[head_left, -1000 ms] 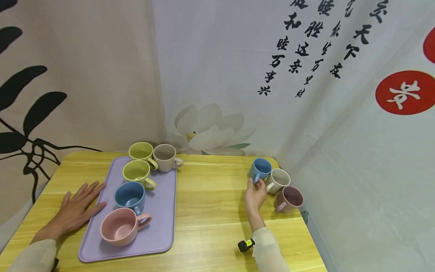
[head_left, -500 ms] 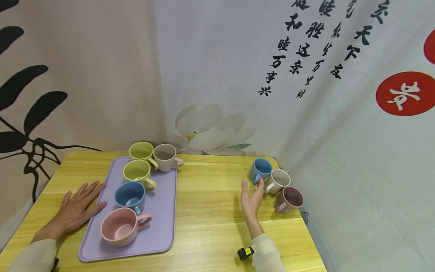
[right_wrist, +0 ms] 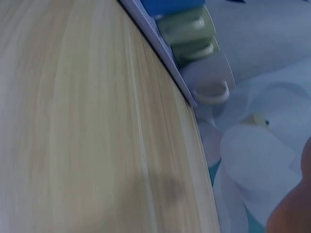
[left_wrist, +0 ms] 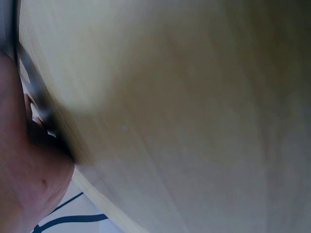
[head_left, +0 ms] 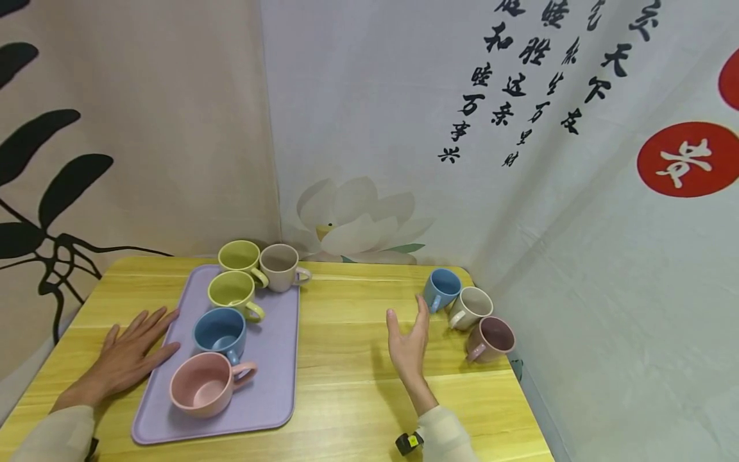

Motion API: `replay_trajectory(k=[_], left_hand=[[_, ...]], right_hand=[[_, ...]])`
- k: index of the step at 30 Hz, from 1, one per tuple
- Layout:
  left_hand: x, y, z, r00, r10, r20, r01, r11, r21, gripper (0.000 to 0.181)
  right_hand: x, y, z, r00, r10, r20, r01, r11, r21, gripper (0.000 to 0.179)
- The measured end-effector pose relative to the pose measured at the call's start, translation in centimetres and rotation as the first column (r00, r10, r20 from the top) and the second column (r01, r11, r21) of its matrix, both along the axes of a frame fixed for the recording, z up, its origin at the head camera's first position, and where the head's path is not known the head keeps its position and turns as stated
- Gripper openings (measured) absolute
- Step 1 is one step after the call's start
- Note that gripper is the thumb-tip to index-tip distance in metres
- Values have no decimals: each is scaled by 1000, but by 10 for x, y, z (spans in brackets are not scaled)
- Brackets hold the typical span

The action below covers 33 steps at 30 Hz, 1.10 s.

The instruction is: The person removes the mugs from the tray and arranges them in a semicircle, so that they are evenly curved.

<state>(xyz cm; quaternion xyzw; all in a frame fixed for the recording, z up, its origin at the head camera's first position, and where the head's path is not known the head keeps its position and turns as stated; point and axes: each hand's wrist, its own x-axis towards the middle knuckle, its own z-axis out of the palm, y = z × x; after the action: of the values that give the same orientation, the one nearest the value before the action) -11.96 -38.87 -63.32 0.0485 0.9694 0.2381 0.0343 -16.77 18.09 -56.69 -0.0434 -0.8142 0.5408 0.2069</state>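
My left hand [head_left: 129, 350] rests with straight, spread fingers at the left edge of the lavender tray [head_left: 271, 378]. On the tray are a pink cup [head_left: 202, 388], a blue cup [head_left: 220, 330], two green cups, one nearer [head_left: 232, 290] and one farther [head_left: 238, 256], and a taupe cup [head_left: 280, 266]. My right hand [head_left: 408, 346] is raised over the table with thumb and fingers apart, holding nothing. Just to its right stands a small blue mug [head_left: 441, 289], apart from the fingers, then a cream mug [head_left: 472, 307] and a mauve mug [head_left: 491, 339], all upright.
The yellow wooden table [head_left: 346, 333] meets a printed cloth backdrop [head_left: 358, 128] at its far edge. The three right-hand mugs stand close together near the table's right edge. A small black wrist camera [head_left: 408, 443] sits by the right sleeve [head_left: 444, 433].
My right hand has let go of the small blue mug's handle and drawn away to the left, its fingers spreading. The mugs and my left hand stay in place.
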Motion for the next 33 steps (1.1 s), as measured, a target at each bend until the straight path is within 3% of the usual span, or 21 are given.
replay_trajectory(k=[9,14,20,26,33], left_hand=[[0,1,1,1000,6,12,-6,1000,-1,86],[0,0,1,1000,4,12,-4,1000,-3,86],[0,0,2,1000,-1,17,1,1000,0,87],[-1,0,3,1000,-5,21,5,1000,2,86],[0,1,3,1000,-3,13,3,1000,-5,86]], right_hand=[[0,-36,10,976,220,-8,-219,974,58,78],[4,-56,12,941,337,14,-337,937,96,78],[18,-79,11,873,485,52,-487,861,145,77],[37,-101,11,807,584,92,-588,780,215,78],[54,-124,15,718,678,159,-696,694,184,75]])
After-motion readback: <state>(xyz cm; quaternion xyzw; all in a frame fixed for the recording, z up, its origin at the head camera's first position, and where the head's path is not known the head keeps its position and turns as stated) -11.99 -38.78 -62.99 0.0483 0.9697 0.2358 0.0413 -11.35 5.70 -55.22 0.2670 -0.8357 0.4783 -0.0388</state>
